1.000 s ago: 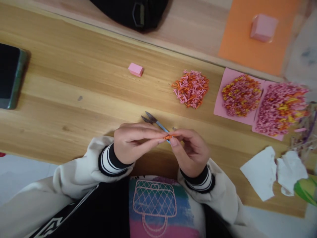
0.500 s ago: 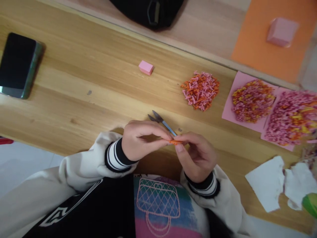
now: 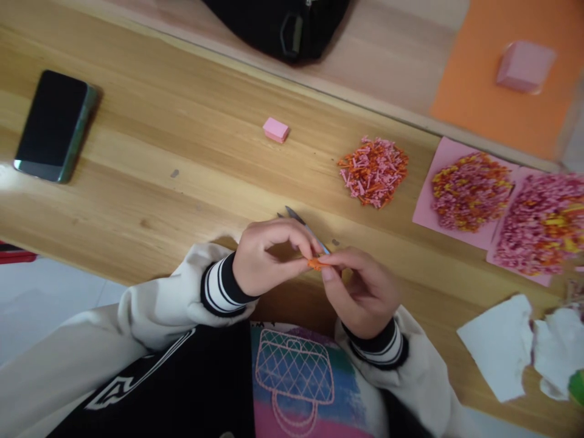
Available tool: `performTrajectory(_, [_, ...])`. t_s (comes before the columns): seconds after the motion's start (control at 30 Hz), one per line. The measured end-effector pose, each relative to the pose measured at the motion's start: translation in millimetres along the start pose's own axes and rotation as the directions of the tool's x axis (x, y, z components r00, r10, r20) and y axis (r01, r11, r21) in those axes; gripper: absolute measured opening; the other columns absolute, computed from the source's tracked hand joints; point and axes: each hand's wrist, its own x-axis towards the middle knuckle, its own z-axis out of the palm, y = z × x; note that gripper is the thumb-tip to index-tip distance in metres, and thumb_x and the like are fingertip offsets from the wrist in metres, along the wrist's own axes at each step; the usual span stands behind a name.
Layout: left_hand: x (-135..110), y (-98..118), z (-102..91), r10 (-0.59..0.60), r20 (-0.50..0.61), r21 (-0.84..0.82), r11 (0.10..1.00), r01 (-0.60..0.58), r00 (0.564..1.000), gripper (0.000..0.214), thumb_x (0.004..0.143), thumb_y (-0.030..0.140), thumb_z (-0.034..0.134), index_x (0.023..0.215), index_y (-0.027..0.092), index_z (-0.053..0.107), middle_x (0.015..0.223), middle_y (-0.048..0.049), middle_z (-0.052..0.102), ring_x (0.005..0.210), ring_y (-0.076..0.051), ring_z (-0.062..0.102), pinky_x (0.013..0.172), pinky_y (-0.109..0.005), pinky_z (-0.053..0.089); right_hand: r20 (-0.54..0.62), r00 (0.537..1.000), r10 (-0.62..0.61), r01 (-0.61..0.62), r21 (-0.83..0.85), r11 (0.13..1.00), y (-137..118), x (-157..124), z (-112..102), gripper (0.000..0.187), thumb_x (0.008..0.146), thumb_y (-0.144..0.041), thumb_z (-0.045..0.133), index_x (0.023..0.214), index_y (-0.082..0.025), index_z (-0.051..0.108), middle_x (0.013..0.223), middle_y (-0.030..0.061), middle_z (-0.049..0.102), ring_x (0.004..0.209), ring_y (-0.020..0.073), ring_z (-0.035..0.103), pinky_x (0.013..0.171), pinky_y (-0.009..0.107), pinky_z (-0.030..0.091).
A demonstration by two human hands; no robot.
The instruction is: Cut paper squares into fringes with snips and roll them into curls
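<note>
- Across the desk (image 3: 205,140), much of the work looks done: one large heap (image 3: 533,225) of pink, orange and yellow bits lies on a pink sheet (image 3: 542,279), with a second heap (image 3: 472,191) on another pink sheet (image 3: 435,163) just beside it.
- The left hand (image 3: 269,252) and right hand (image 3: 362,289) share a fingertip grip, both pinching one orange piece (image 3: 314,264) over the desk's near edge; I judge that piece unfinished.
- A loose pile (image 3: 374,173) of pink and orange bits sits directly on the wood, probably finished too.
- A small pink stack (image 3: 276,130) lies well apart from the pile, seemingly unused, so likely part of what is left.
- Cut off by the frame: a black bag (image 3: 287,24), it seems, at the top, and the large heap's right side.
- Scissors (image 3: 295,214), apparently, lie mostly hidden beyond the left hand.
- The orange piece's exact shape is too small and covered to tell.
</note>
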Motion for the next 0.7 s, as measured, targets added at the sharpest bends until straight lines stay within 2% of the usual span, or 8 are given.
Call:
performTrajectory(0.1, [0, -3, 1.3, -0.001, 0.008, 0.071, 0.997, 0.001, 1.0, 0.018, 0.074, 0.02, 0.073, 0.067, 0.014, 0.058, 0.074, -0.0078, 0.07, 0.068, -0.013, 0.065, 0.064, -0.026, 0.053, -0.031, 0.997, 0.075, -0.075, 0.003, 0.997, 0, 1, 2, 0.019, 0.076, -0.005, 0.062, 0.085, -0.021, 0.066, 0.061, -0.0041, 0.059, 0.052, 0.0076, 0.051, 0.05, 0.021, 0.045])
performTrajectory(0.2, [0, -6, 1.9, -0.011, 0.042, 0.189, 0.982, 0.003, 0.999, 0.024, 0.069, 0.026, 0.078, 0.072, 0.014, 0.057, 0.074, -0.0074, 0.069, 0.07, -0.014, 0.064, 0.066, -0.027, 0.052, -0.097, 0.955, 0.282, -0.268, 0.134, 0.954, 2, 2, 6, 0.007, 0.078, -0.012, 0.063, 0.078, -0.019, 0.065, 0.053, -0.0059, 0.055, 0.044, 0.0055, 0.046, 0.043, 0.018, 0.04])
performTrajectory(0.27, [0, -7, 1.5, -0.031, 0.074, 0.235, 0.972, 0.013, 0.997, 0.025, 0.068, 0.026, 0.079, 0.075, 0.014, 0.059, 0.075, -0.0073, 0.068, 0.07, -0.014, 0.063, 0.067, -0.027, 0.052, -0.096, 0.896, 0.433, -0.387, 0.312, 0.868, 5, 4, 8, 0.006, 0.078, -0.019, 0.063, 0.072, -0.018, 0.063, 0.047, -0.0069, 0.052, 0.037, 0.0047, 0.041, 0.036, 0.016, 0.034])
performTrajectory(0.37, [0, -7, 0.2, -0.047, 0.095, 0.222, 0.975, 0.025, 0.994, 0.016, 0.073, 0.022, 0.074, 0.079, 0.013, 0.062, 0.075, -0.0065, 0.067, 0.068, -0.013, 0.061, 0.065, -0.026, 0.051, 0.015, 0.815, 0.579, -0.495, 0.539, 0.682, 9, 6, 10, 0.016, 0.076, -0.027, 0.064, 0.065, -0.017, 0.059, 0.04, -0.0081, 0.048, 0.031, 0.004, 0.037, 0.03, 0.015, 0.028])
performTrajectory(0.43, [1, -7, -0.8, -0.041, 0.099, 0.176, 0.984, 0.023, 0.994, 0.011, 0.077, 0.02, 0.07, 0.084, 0.013, 0.065, 0.074, -0.0062, 0.067, 0.067, -0.012, 0.06, 0.063, -0.025, 0.05, 0.104, 0.777, 0.621, -0.552, 0.588, 0.592, 10, 8, 10, 0.018, 0.075, -0.029, 0.065, 0.064, -0.017, 0.058, 0.039, -0.0083, 0.048, 0.03, 0.0035, 0.036, 0.03, 0.015, 0.028])
performTrajectory(0.5, [1, -7, -1.5, -0.031, 0.113, 0.129, 0.991, 0.016, 0.993, 0.012, 0.078, 0.019, 0.068, 0.089, 0.014, 0.067, 0.075, -0.0061, 0.067, 0.068, -0.012, 0.06, 0.063, -0.024, 0.05, 0.154, 0.756, 0.636, -0.589, 0.586, 0.557, 9, 9, 10, 0.019, 0.074, -0.03, 0.066, 0.064, -0.016, 0.059, 0.038, -0.0084, 0.047, 0.03, 0.0031, 0.037, 0.031, 0.015, 0.029])
performTrajectory(0.6, [1, -8, -1.9, -0.026, 0.125, 0.076, 0.997, 0.017, 0.992, 0.015, 0.077, 0.019, 0.07, 0.092, 0.015, 0.069, 0.075, -0.0061, 0.068, 0.068, -0.013, 0.061, 0.063, -0.024, 0.05, 0.182, 0.748, 0.638, -0.611, 0.563, 0.556, 5, 10, 9, 0.021, 0.071, -0.033, 0.068, 0.064, -0.017, 0.057, 0.04, -0.0084, 0.048, 0.03, 0.0027, 0.037, 0.031, 0.015, 0.029])
performTrajectory(0.7, [1, -9, -2.0, -0.025, 0.092, 0.057, 0.998, 0.02, 0.995, 0.016, 0.076, 0.018, 0.071, 0.091, 0.016, 0.071, 0.076, -0.0061, 0.068, 0.069, -0.013, 0.062, 0.063, -0.025, 0.051, 0.179, 0.747, 0.64, -0.619, 0.537, 0.573, 2, 11, 9, 0.023, 0.07, -0.036, 0.069, 0.067, -0.017, 0.057, 0.045, -0.0079, 0.051, 0.031, 0.0024, 0.038, 0.03, 0.015, 0.03])
